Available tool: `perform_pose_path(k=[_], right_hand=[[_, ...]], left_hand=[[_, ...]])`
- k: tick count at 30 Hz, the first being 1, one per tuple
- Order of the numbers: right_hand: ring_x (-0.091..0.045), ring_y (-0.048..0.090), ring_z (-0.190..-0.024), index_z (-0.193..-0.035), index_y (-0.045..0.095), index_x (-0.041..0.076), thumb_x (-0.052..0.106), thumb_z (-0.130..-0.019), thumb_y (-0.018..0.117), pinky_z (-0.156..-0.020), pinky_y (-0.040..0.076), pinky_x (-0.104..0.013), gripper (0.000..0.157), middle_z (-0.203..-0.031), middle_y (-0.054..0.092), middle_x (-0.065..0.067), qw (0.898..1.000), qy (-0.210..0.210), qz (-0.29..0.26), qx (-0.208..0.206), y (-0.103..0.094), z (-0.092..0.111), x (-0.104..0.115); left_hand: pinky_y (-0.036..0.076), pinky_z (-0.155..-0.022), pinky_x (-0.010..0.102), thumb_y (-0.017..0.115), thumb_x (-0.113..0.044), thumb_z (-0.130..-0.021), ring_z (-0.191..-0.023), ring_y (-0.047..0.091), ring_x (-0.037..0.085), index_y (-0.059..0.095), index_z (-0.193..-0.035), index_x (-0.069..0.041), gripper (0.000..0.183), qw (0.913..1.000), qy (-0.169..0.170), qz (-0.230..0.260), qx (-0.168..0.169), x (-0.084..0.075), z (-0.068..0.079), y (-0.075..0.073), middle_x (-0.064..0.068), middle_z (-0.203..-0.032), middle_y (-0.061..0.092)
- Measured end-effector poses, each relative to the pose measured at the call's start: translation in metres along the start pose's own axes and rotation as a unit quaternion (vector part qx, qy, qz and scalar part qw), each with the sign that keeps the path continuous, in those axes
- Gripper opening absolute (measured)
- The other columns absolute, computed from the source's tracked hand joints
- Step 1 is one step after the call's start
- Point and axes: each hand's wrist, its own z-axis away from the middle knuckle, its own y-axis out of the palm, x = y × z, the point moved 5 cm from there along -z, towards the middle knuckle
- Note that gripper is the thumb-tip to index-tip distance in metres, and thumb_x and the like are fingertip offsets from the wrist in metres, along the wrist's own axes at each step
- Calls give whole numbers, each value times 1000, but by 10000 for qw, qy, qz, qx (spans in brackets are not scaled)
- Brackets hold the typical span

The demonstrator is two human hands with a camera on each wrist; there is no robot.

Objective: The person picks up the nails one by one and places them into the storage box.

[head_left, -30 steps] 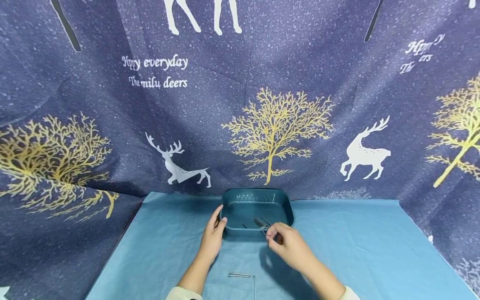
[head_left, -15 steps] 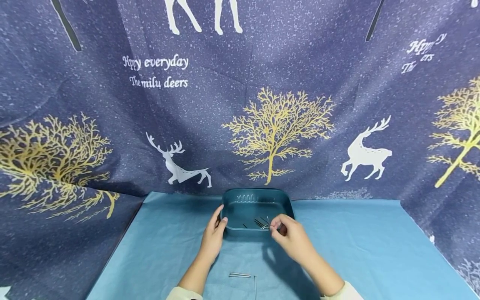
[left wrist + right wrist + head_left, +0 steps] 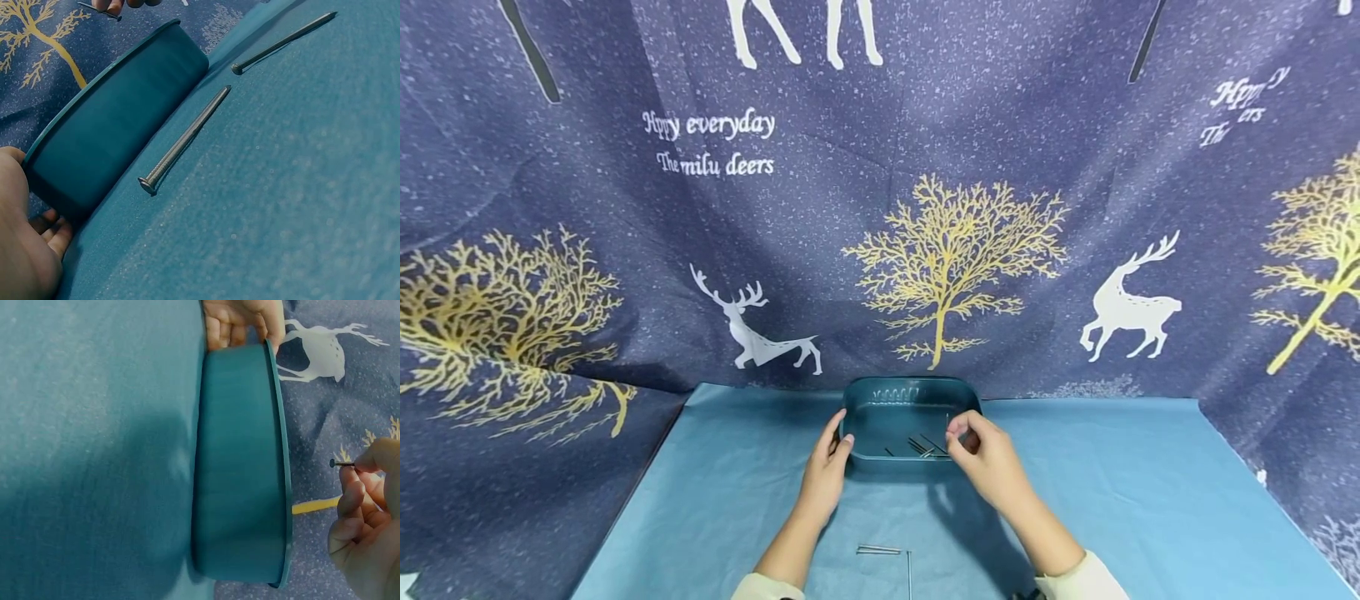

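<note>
My left hand (image 3: 824,471) holds the left end of a dark teal plastic bin (image 3: 910,467), which sits upright on the cloth. In the right wrist view, fingers of that left hand (image 3: 244,322) lie against the bin's end wall and reach its rim. My right hand (image 3: 988,460) pinches a nail (image 3: 342,464) between thumb and index finger, above the bin's right side. Several nails (image 3: 919,447) lie inside the bin near its front wall. On the cloth before it lie more nails, among them a thick silvery nail (image 3: 187,140) and a second nail (image 3: 284,44).
A light blue cloth (image 3: 1120,500) covers the table. Right behind the bin hangs a dark blue curtain (image 3: 1000,333) printed with deer and trees. One long nail (image 3: 909,575) points toward the front edge of the head view.
My right hand has shifted right and a little farther back above the bin, and its pinched nail now points upward. The left hand and the bin stay put.
</note>
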Motion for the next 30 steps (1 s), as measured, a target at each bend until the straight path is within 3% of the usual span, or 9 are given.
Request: perform_pose_path(k=[11, 17, 22, 30], right_hand=[[-3, 44, -57, -90, 66, 14, 14, -92, 71, -57, 41, -21, 5, -67, 52, 9, 9994, 315, 134, -19, -3, -7, -6], [-3, 46, -60, -95, 67, 14, 13, -92, 72, -59, 43, -21, 6, -74, 58, 6, 9993, 365, 129, 3, -2, -6, -8], [-4, 51, -71, -120, 64, 8, 14, -91, 77, -64, 47, -22, 33, -103, 64, -6, 9989, 461, 63, -5, -1, -6, -10], [-6, 53, -76, -126, 61, 6, 16, -91, 77, -68, 48, -23, 40, -108, 61, -6, 9989, 448, 98, -57, 0, -4, -13]], left_hand=[[33, -119, 59, 49, -32, -108, -152, 29, 38, 37, -156, -35, 50, 10000, 38, 33, 20, -1, 0, 0, 14, -168, 22], [33, -119, 59, 49, -36, -107, -153, 28, 38, 36, -157, -35, 51, 10000, 9, -20, 37, -2, 1, 0, 14, -168, 22], [32, -120, 60, 48, -33, -108, -153, 27, 39, 36, -157, -34, 51, 10000, -15, -14, 35, -2, 1, -1, 14, -168, 21], [33, -119, 60, 48, -30, -108, -152, 29, 39, 36, -158, -32, 51, 10000, -12, 15, 17, -1, 1, 0, 15, -168, 23]])
